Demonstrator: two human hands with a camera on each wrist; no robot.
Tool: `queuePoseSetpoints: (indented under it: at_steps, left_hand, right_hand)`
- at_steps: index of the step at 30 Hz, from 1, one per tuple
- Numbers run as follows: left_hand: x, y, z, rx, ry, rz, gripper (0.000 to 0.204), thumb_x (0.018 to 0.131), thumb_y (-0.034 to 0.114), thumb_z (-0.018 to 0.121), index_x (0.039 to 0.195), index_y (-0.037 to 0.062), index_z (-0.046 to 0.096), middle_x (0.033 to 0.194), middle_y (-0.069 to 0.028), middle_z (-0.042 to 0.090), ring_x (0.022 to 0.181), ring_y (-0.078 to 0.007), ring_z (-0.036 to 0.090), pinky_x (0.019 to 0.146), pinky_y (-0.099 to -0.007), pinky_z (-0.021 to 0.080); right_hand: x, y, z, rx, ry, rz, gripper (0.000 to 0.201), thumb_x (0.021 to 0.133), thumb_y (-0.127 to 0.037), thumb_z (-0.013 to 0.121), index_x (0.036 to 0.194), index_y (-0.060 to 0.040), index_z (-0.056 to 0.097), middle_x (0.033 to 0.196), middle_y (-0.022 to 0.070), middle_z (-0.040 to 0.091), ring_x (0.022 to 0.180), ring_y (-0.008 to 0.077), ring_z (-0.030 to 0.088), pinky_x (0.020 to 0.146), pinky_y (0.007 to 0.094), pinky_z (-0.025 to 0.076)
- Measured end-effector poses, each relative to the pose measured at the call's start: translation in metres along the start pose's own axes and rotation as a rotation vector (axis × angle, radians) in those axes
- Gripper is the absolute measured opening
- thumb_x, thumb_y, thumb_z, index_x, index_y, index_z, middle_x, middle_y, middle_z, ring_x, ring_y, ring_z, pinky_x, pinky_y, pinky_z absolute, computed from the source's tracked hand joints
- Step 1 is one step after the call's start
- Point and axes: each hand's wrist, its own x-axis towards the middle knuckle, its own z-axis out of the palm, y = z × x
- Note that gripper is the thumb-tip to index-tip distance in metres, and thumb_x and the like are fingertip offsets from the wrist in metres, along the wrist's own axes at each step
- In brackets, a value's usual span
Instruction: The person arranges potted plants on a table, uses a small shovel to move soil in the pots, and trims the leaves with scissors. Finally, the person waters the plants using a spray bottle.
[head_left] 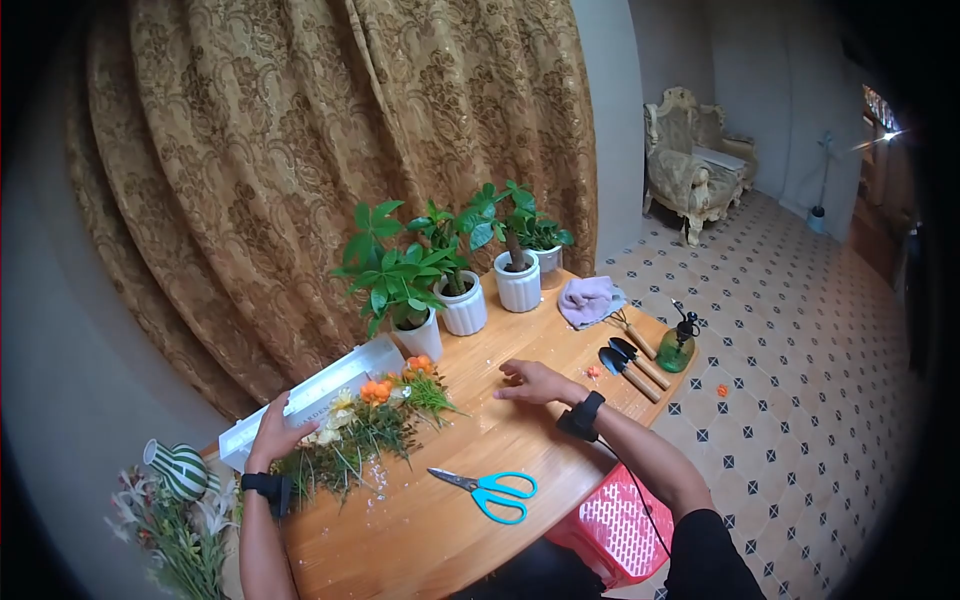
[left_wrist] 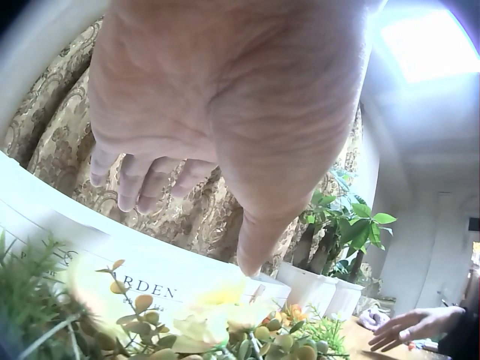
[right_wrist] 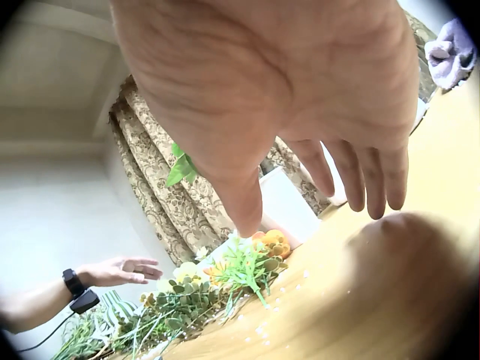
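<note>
My left hand [head_left: 276, 437] is over the near end of a long white planter box [head_left: 325, 378], its fingers extended past the rim in the left wrist view. Printed lettering marks the box's front. Along that front lies a row of artificial flowers and greenery [head_left: 365, 432], with orange blooms [head_left: 376, 390] and pale yellow ones [head_left: 341, 407]. Low over the tabletop, right of the flowers, is my right hand [head_left: 540, 383], holding nothing; its fingers point down toward the wood in the right wrist view. Scissors [head_left: 490, 490] with turquoise handles lie nearest my body.
Several potted plants in white pots [head_left: 463, 306] line the back edge. At the right are a purple cloth [head_left: 587, 300], small trowels [head_left: 628, 365], a hand rake [head_left: 636, 335] and a green spray bottle [head_left: 677, 345]. A striped vase [head_left: 181, 470] and a pink stool [head_left: 625, 525] flank the table.
</note>
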Motion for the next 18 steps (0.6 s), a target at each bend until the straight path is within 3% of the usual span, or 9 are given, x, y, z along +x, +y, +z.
queuePoseSetpoints:
  at_steps: [4, 7, 9, 11, 16, 18]
  left_hand:
    - [-0.008, 0.001, -0.003, 0.066, 0.032, 0.026, 0.097, 0.076, 0.043, 0.085, 0.145, -0.0081, 0.042, 0.145, -0.0294, 0.049, 0.137, -0.0388, 0.047, 0.116, -0.0417, 0.036]
    - [-0.01, -0.001, -0.002, 0.067, 0.029, 0.002, 0.098, 0.078, 0.047, 0.083, 0.146, -0.0096, 0.04, 0.148, -0.031, 0.045, 0.14, -0.0394, 0.043, 0.118, -0.0415, 0.033]
    - [-0.01, -0.008, 0.001, 0.071, 0.032, -0.011, 0.099, 0.079, 0.049, 0.081, 0.146, -0.0102, 0.039, 0.15, -0.0318, 0.042, 0.142, -0.0396, 0.04, 0.119, -0.0414, 0.031]
    - [-0.01, -0.013, 0.004, 0.082, -0.003, -0.036, 0.101, 0.08, 0.052, 0.079, 0.148, -0.0102, 0.038, 0.153, -0.0322, 0.037, 0.146, -0.0397, 0.035, 0.121, -0.0415, 0.028]
    - [-0.014, -0.018, 0.006, 0.11, -0.012, -0.07, 0.101, 0.079, 0.051, 0.079, 0.148, -0.0104, 0.037, 0.155, -0.0323, 0.035, 0.147, -0.0403, 0.032, 0.121, -0.0422, 0.027]
    - [-0.015, -0.019, 0.007, 0.097, -0.008, -0.09, 0.101, 0.079, 0.051, 0.079, 0.148, -0.0106, 0.037, 0.155, -0.0325, 0.034, 0.147, -0.0404, 0.032, 0.122, -0.0419, 0.026]
  right_hand:
    - [0.025, 0.021, -0.025, 0.079, 0.204, -0.019, 0.077, 0.08, -0.047, 0.082, 0.129, 0.0076, 0.058, 0.124, 0.0286, 0.065, 0.114, 0.0371, 0.065, 0.098, 0.0424, 0.052]
    - [0.061, 0.052, -0.051, 0.051, 0.592, 0.081, 0.088, 0.074, -0.043, 0.087, 0.135, 0.0089, 0.05, 0.129, 0.0282, 0.062, 0.116, 0.0387, 0.062, 0.1, 0.0433, 0.05]
    - [0.081, 0.066, -0.067, 0.017, 0.706, 0.108, 0.093, 0.071, -0.041, 0.088, 0.137, 0.0098, 0.046, 0.131, 0.0284, 0.06, 0.118, 0.0395, 0.061, 0.101, 0.0439, 0.049]
    - [0.1, 0.077, -0.078, -0.102, 0.872, 0.27, 0.1, 0.069, -0.04, 0.09, 0.139, 0.011, 0.042, 0.133, 0.0286, 0.057, 0.123, 0.0412, 0.057, 0.105, 0.0446, 0.046]
    - [0.137, 0.1, -0.086, 0.001, 0.837, 0.254, 0.099, 0.064, -0.04, 0.092, 0.137, 0.008, 0.044, 0.13, 0.0268, 0.059, 0.123, 0.04, 0.057, 0.105, 0.0441, 0.046]
    - [0.145, 0.103, -0.084, 0.059, 0.796, 0.115, 0.096, 0.067, -0.038, 0.091, 0.137, 0.0075, 0.044, 0.134, 0.0257, 0.058, 0.126, 0.0349, 0.057, 0.106, 0.0418, 0.046]
